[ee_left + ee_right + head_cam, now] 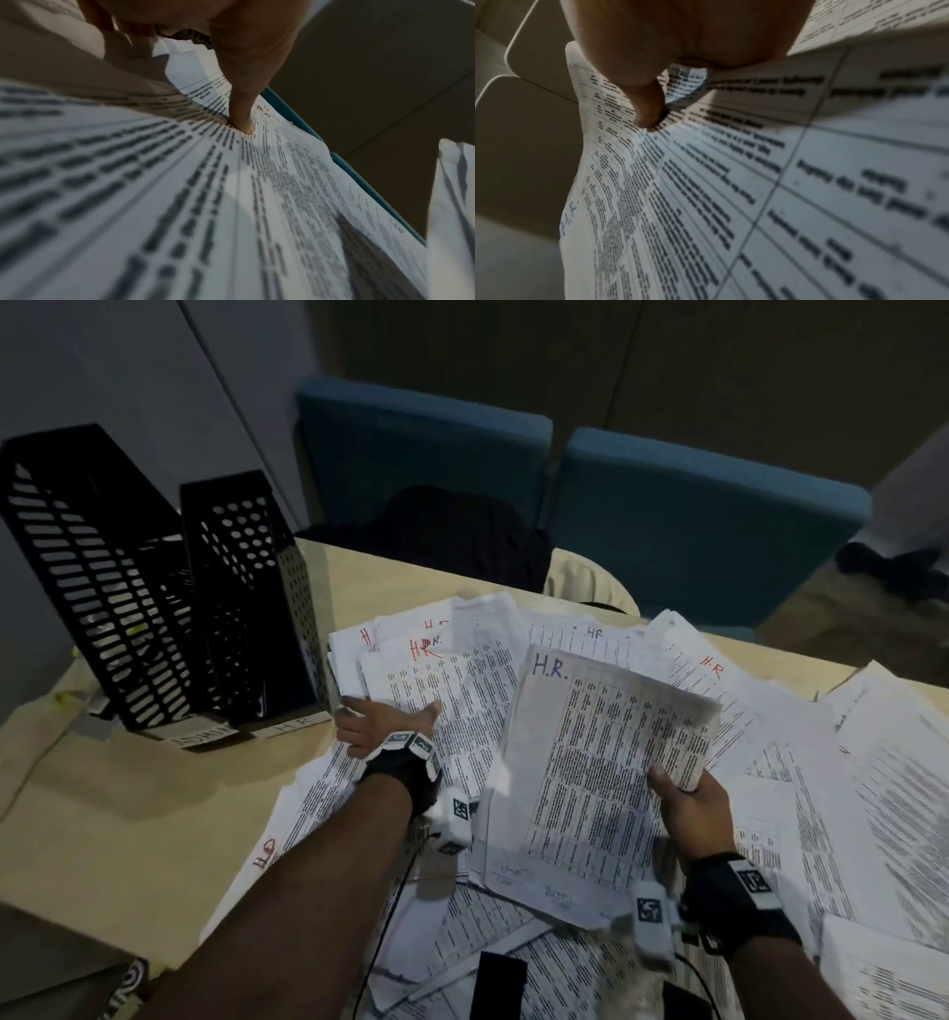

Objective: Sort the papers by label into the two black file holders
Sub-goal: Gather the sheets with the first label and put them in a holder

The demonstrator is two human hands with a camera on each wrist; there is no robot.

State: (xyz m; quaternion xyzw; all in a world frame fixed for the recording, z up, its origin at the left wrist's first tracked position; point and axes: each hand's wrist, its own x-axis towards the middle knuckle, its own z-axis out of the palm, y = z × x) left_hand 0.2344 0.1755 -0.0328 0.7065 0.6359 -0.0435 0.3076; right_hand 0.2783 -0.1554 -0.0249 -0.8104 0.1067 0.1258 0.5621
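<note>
Two black file holders stand upright at the table's [128, 814] far left corner in the head view: a slotted file holder [87, 577] on the left and a dotted file holder [251, 593] touching it on the right. Strips reading "ADMIN" and "H.R." lie on the table in front of them. A heap of printed papers [847, 788] spreads across the table, several marked "H.R." in red. The left hand [382, 726] rests on the heap just beside the dotted holder, fingers straight and spread. The right hand [690, 809] grips the lower right edge of a raised sheet [606, 762] headed "H.R." in blue, thumb on top. Two blue chairs [703, 526] stand beyond the table.

From the left wrist, the left hand [231, 30] presses one straight fingertip down onto the printed papers [270, 192].

From the right wrist, the right hand [670, 36] pinches the sheet [706, 213], thumb on its printed face.
</note>
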